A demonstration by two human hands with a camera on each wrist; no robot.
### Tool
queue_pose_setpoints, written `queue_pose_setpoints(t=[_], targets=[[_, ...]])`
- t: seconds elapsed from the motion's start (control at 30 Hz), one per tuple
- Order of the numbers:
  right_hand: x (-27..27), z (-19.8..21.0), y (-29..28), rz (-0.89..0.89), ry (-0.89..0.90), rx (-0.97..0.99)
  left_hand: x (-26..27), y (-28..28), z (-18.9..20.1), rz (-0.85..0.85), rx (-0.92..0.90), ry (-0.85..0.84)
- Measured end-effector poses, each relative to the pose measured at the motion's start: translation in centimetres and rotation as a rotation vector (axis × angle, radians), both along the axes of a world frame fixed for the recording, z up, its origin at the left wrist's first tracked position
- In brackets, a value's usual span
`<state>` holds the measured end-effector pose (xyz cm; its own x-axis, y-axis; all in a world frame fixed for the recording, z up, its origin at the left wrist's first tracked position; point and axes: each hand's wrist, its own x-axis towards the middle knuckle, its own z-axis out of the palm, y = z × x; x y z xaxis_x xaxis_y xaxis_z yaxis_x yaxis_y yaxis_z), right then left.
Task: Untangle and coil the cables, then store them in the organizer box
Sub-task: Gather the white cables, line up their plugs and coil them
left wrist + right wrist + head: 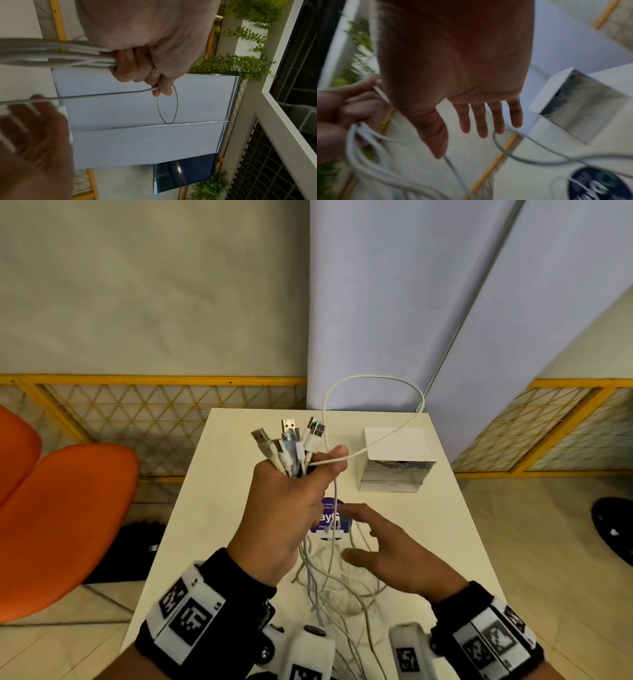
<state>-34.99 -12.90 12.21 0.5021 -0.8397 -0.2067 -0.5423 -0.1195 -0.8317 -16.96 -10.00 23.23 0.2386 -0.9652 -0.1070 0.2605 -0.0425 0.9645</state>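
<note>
My left hand (pixel 291 494) is raised above the white table (pixel 455 542) and grips a bundle of white cables (pixel 291 446) just below their USB plugs, which point up. One cable (pixel 373 380) arcs in a tall loop from my thumb. The loose ends hang down in a tangle (pixel 335 587) on the table. In the left wrist view my curled fingers (pixel 135 67) hold the cable bundle (pixel 60 54). My right hand (pixel 387 546) hovers over the tangle with fingers spread and holds nothing; its fingers (pixel 481 119) show straight in the right wrist view. The organizer box (pixel 394 460) stands at the back right.
A round purple sticker (pixel 330 517) lies on the table between my hands. Orange chairs (pixel 61 508) stand to the left of the table. A yellow mesh fence (pixel 154 412) and a pale curtain (pixel 394 302) are behind it. A dark object (pixel 613 529) lies on the floor right.
</note>
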Motion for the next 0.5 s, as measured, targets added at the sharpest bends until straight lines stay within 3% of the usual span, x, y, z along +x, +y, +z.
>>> queue_pose_setpoints(t=[0.13, 0.23, 0.37, 0.43, 0.5], targets=[[2.0, 4.7, 1.0, 0.145, 0.005, -0.054, -0.4, -0.1, 0.2, -0.057, 0.019, -0.017], [3.0, 6.7, 1.3, 0.183, -0.241, 0.0, -0.4, 0.3, 0.6, -0.121, 0.032, -0.047], [1.7, 6.4, 0.3, -0.128, -0.497, 0.014, 0.5, 0.2, 0.4, -0.138, 0.055, -0.046], [-0.6, 5.7, -0.2, -0.35, -0.491, 0.007, 0.9, 0.2, 0.3, -0.122, 0.068, -0.051], [-4.2, 4.2, -0.6, -0.539, -0.367, -0.064, 1.1, 0.3, 0.4, -0.117, 0.08, -0.036]])
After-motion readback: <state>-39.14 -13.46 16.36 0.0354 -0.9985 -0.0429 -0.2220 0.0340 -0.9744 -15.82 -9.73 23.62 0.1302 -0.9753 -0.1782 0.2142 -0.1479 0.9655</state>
